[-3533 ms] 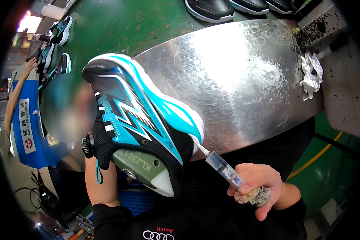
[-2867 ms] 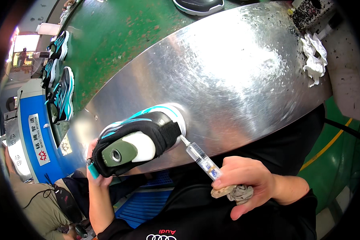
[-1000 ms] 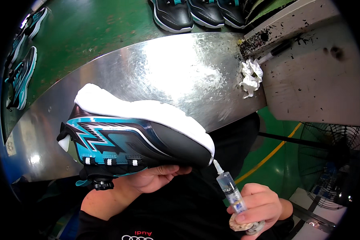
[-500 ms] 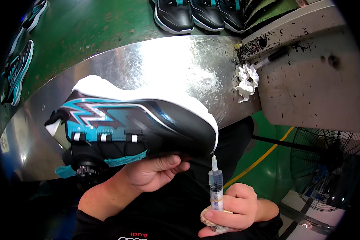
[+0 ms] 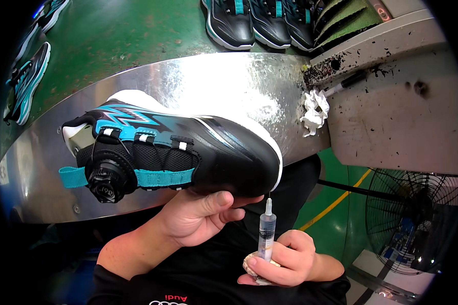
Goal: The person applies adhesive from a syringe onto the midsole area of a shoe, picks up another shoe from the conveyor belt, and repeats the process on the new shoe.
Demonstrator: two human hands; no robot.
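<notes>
Shiny metal table [image 5: 213, 86] fills the middle of the frame. In front of it, the black and blue shoe with a white sole [image 5: 173, 150] rests on the left hand [image 5: 198, 216], fingers curled under it. At the bottom, the right hand [image 5: 285, 259] grips a small clear syringe [image 5: 266, 229], tip pointing up just under the shoe's toe.

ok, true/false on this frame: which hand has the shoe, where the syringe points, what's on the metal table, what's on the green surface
1. The left hand holds the black and teal shoe from below. True.
2. The syringe in the right hand points down. False: its tip points up toward the shoe's toe.
3. A crumpled white rag lies at the metal table edge. True.
4. The green surface holds no shoes. False: several shoes line its far side.
</notes>
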